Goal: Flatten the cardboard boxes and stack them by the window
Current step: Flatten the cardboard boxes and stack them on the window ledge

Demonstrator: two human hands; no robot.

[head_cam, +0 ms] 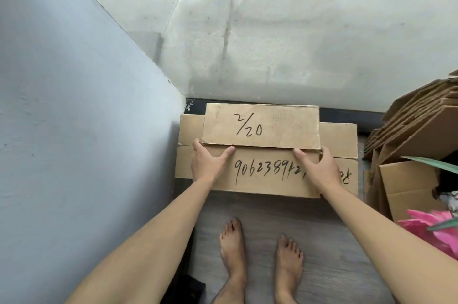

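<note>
A flattened cardboard box with "906238942" written on it lies on top of a wider flattened box, on the floor against the window. Its upper flap, marked "2/20", lies flat toward the glass. My left hand presses on the left part of the top box, thumb spread along the fold. My right hand presses on the right part the same way. The fingertips of both hands reach the flap's near edge and are partly hidden there.
A grey wall closes the left side. At the right, several flattened boxes lean in a pile above an open carton holding pink and green things. My bare feet stand on grey floorboards.
</note>
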